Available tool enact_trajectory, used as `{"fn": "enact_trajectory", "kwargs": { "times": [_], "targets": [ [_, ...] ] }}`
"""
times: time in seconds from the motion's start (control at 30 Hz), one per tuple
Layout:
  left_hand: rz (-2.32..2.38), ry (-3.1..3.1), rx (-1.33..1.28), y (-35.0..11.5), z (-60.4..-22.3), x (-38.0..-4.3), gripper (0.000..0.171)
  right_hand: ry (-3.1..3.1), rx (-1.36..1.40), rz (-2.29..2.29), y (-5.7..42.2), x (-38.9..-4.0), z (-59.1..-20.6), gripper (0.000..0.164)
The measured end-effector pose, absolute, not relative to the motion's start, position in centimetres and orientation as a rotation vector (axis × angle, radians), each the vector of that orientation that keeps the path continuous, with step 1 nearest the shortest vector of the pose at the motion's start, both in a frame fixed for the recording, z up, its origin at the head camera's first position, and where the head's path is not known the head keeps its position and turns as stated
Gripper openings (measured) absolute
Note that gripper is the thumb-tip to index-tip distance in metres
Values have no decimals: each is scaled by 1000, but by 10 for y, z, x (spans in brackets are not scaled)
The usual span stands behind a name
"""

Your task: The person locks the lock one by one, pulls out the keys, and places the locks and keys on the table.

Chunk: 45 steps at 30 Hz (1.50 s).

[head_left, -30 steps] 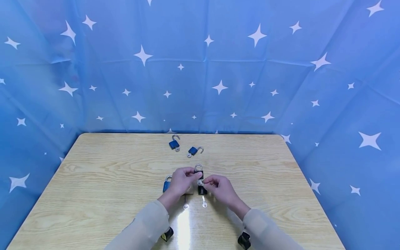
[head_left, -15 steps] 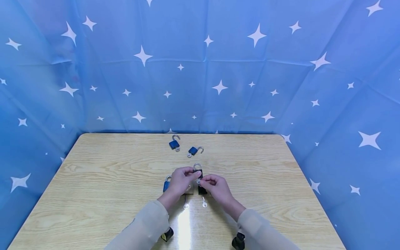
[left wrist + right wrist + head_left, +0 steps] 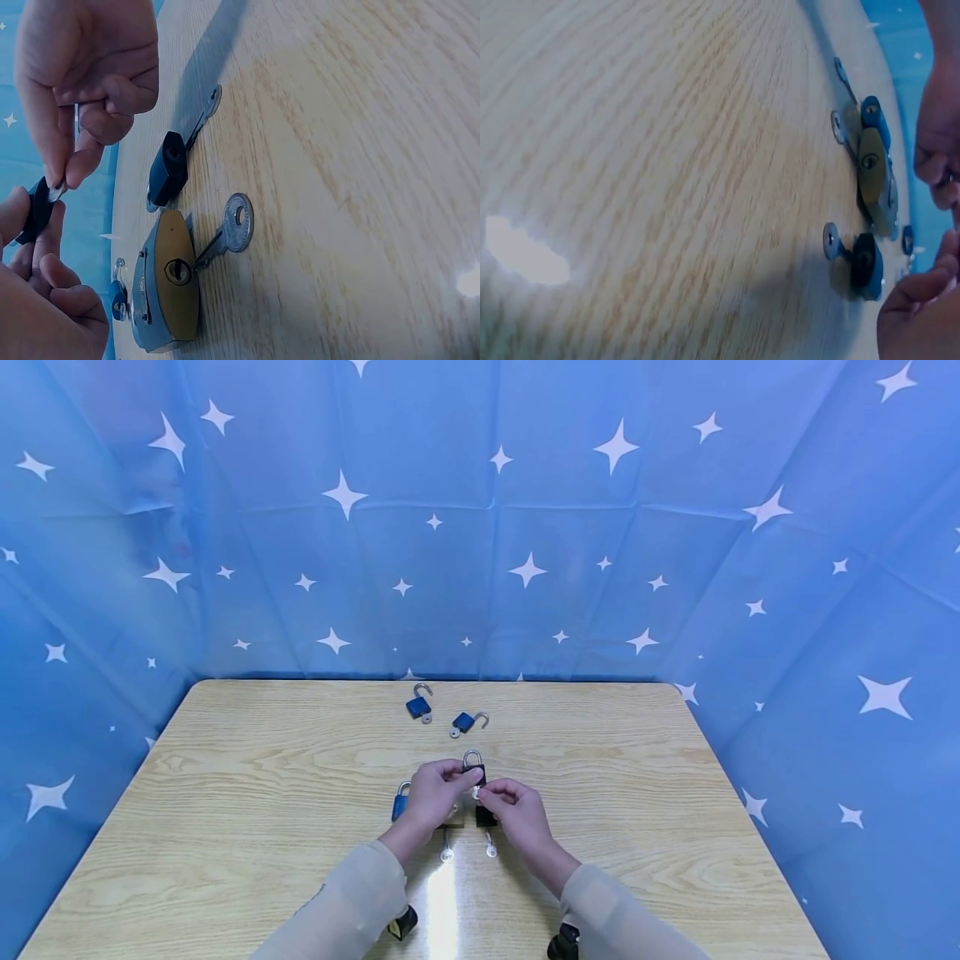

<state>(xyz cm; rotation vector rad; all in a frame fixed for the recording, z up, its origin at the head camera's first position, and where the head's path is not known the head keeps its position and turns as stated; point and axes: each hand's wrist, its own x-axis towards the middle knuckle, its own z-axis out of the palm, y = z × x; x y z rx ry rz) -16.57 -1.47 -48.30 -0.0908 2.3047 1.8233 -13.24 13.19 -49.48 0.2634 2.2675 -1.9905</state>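
Observation:
My left hand (image 3: 433,793) grips a small black padlock (image 3: 36,214) above the table, its silver shackle pointing away and looking closed. With thumb and fingertips my right hand (image 3: 521,818) pinches a silver key (image 3: 56,192) at the underside of that padlock. How deep the key sits in the keyhole is hidden by the fingers. Below the hands, another black padlock (image 3: 485,817) lies beside a key (image 3: 491,850). To its left is a brass-coloured padlock (image 3: 174,277) with a key (image 3: 238,221) lying in front of its keyhole. A blue padlock (image 3: 400,807) lies left of my left hand.
Farther back on the wooden table (image 3: 262,777) lie two blue padlocks with open shackles, one at the rear (image 3: 417,707) and one nearer (image 3: 462,722), each with a key. A blue curtain (image 3: 480,527) with white stars hangs behind the table's back edge.
My right hand has moved slightly left, bringing the key up to the padlock's underside. The held padlock has shifted a little left and away. Things on the table stay put.

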Motion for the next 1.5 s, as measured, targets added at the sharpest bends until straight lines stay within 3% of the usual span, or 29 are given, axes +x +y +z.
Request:
{"fn": "enact_trajectory", "kwargs": {
  "times": [0.43,0.83,1.5],
  "targets": [
    [1862,2298,-105,-14,-482,-167,23,2311,214,-1985,122,-120,-454,15],
    [1928,2303,-193,-17,-479,-175,33,2422,182,-1822,127,-124,-494,13],
    [1815,2287,-146,-21,-477,-174,35,2450,179,-1670,143,-123,-495,14]
  ]
}}
